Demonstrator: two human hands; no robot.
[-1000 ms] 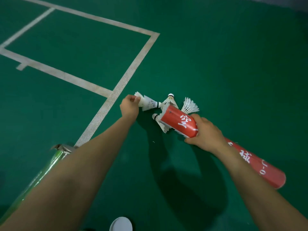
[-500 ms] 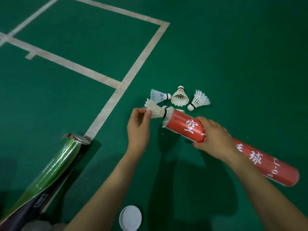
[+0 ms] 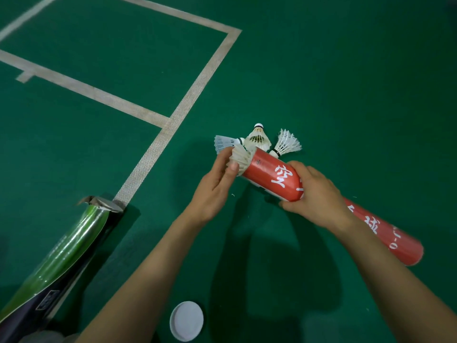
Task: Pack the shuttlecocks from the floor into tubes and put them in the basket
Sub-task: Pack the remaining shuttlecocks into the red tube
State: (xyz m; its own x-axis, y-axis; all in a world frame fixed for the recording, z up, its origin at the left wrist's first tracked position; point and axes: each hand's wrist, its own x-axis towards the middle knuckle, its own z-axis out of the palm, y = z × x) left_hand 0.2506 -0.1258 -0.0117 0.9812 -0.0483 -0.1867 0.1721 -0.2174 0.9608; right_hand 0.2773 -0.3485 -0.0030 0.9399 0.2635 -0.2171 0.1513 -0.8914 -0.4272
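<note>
The right hand (image 3: pixel 314 194) grips the long red cardboard tube with white characters (image 3: pixel 272 177) round its barrel, with the fingers curled underneath and the thumb on top. The red tube slants from near right to far left, and its open mouth is at the far-left end.

An off-white feather shuttlecock (image 3: pixel 241 157) sits in that mouth. Its cork end is inside the tube and out of sight, and its feather skirt protrudes. The left hand (image 3: pixel 217 184) pinches this skirt between the thumb and the fingers.

Three loose shuttlecocks lie on the dark green court floor (image 3: pixel 346 82), just beyond the tube mouth:
- The pale blue synthetic shuttlecock (image 3: pixel 223 142) is on the left. It lies on its side with the cork pointing right.
- The cream feather shuttlecock with yellow binding (image 3: pixel 258 139) is in the middle. It stands on its skirt with the cork up.
- The bright white feather shuttlecock with a black-banded cork (image 3: pixel 286 144) is on the right. It lies on its side with the cork just beside the red tube.

White painted court lines (image 3: pixel 188 100) cross the floor at far left. A green and black glossy tube with a torn silver end (image 3: pixel 57 258) lies at near left, well apart from the hands. A round white plastic lid (image 3: pixel 186 321) lies flat on the floor at the near edge, between the forearms
</note>
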